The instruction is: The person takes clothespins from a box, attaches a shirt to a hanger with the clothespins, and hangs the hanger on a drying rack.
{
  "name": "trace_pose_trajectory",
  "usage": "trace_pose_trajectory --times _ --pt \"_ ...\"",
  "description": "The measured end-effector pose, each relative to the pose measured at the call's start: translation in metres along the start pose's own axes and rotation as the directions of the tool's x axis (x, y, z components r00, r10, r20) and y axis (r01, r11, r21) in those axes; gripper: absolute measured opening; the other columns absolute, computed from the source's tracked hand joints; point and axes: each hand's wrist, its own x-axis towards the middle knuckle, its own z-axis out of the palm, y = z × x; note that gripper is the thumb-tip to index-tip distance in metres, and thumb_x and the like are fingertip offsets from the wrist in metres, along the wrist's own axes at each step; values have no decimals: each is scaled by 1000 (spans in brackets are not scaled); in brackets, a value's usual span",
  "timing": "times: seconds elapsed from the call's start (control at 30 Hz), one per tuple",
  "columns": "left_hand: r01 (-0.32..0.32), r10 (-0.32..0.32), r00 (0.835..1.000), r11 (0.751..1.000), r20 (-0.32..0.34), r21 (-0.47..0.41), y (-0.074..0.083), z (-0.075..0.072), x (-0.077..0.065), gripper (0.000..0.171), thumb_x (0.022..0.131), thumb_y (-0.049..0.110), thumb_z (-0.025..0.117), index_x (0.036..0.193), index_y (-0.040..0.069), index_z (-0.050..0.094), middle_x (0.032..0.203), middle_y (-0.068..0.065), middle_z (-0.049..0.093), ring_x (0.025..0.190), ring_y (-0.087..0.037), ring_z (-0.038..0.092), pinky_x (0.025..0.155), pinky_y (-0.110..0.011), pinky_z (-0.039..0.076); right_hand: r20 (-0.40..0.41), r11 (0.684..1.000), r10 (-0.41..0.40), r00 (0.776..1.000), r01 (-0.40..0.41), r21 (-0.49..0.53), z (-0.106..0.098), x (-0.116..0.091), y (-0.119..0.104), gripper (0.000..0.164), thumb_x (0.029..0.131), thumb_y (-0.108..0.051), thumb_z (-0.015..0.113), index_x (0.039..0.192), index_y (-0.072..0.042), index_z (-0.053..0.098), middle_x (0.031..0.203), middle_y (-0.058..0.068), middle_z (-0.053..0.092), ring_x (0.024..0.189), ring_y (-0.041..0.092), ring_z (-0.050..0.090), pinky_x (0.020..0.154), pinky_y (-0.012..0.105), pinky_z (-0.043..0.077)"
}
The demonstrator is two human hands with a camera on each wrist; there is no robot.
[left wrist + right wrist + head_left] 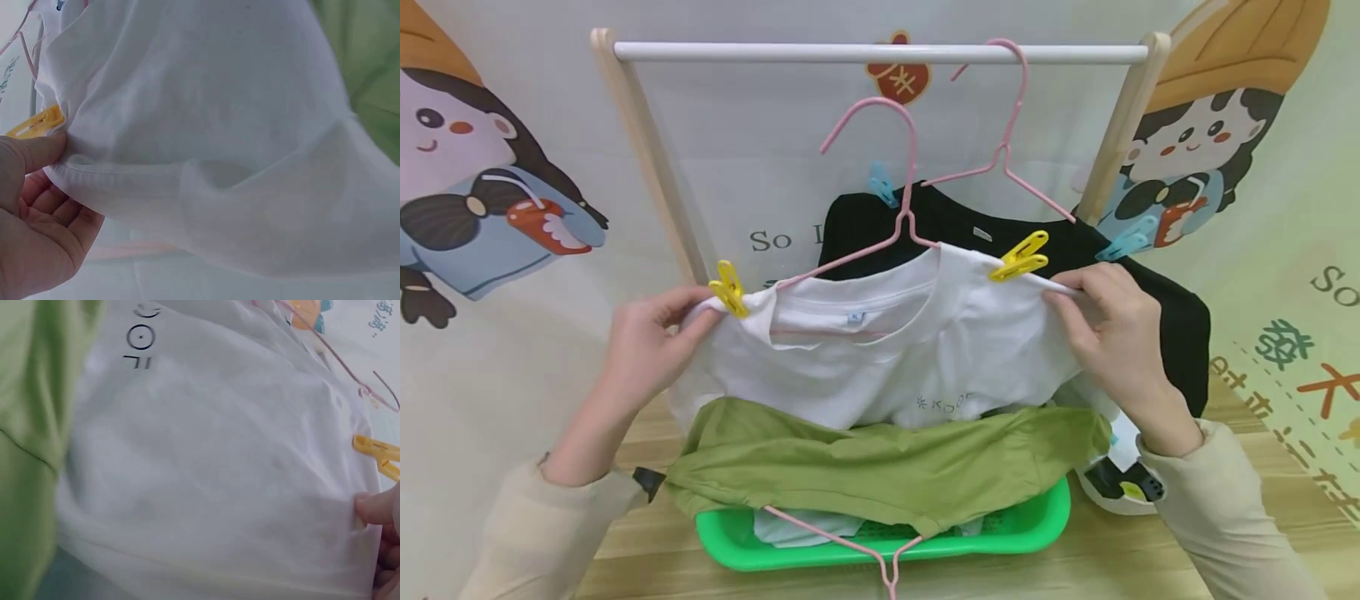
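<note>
A white T-shirt [850, 375] sits on a pink hanger [910, 167], with a yellow clothespin [730, 289] on one shoulder and another yellow clothespin [1021, 256] on the other. My left hand [647, 342] pinches the left shoulder between thumb and fingers, just outside its clothespin. At the opposite shoulder, my right hand [1108, 325] pinches the fabric beyond the other clothespin. Dark printed characters [140, 337] show on the shirt front in the right wrist view. The hanger's hook stands free below the rack's white bar [880, 53].
Behind hangs a black top [1172, 333] with blue clothespins [1127, 240], its pink hanger [1013, 108] hooked over the bar. In front, an olive-green garment [880, 467] with a pink hanger lies across a green basket [730, 550]. A round white container [1112, 496] stands at right.
</note>
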Motion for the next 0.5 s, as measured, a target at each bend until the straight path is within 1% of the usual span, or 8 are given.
trace_pose_trajectory --times 0.1,0.17,0.23,0.37,0.47,0.5 --pt "44 -45 998 998 -46 -40 3 5 19 9 82 -6 67 90 -8 69 80 -21 68 68 15 49 63 -4 40 -70 999 28 997 -29 -15 -1 7 -1 6 77 7 70 83 7 66 77 18 63 77 29 57 74 13 38" --pt "74 -78 994 995 -73 -64 6 9 33 10 83 -3 66 91 -8 69 81 -21 68 67 14 49 63 -5 40 -117 999 40 992 -44 -29 -2 13 0 6 78 6 70 83 7 67 78 19 63 77 31 58 76 12 38" --pt "106 -115 988 991 -103 -86 8 12 45 12 84 -1 66 93 -8 69 81 -20 67 64 9 48 61 -8 39 -155 998 47 987 -54 -41 -2 18 0 6 80 4 69 83 8 67 78 21 64 78 32 59 77 14 38" --pt "186 -205 965 975 -164 -123 10 19 65 16 85 6 67 95 -6 70 79 -12 65 62 -2 45 60 -14 37 -193 995 55 980 -70 -70 -1 28 1 9 82 0 68 85 9 68 78 22 64 77 34 58 75 22 41" --pt "222 -253 944 961 -210 -162 10 24 75 18 84 10 68 95 -4 71 78 -3 63 63 -5 45 59 -16 37 -200 994 57 978 -75 -85 -2 34 0 10 83 -1 68 86 9 68 77 22 63 76 34 57 72 24 39" --pt "223 -260 939 959 -225 -175 10 25 78 18 84 10 68 94 -4 71 78 -2 63 62 -6 46 59 -16 37 -201 993 57 978 -76 -90 -2 36 -1 10 83 -1 68 86 9 68 77 22 63 75 34 57 71 24 38"
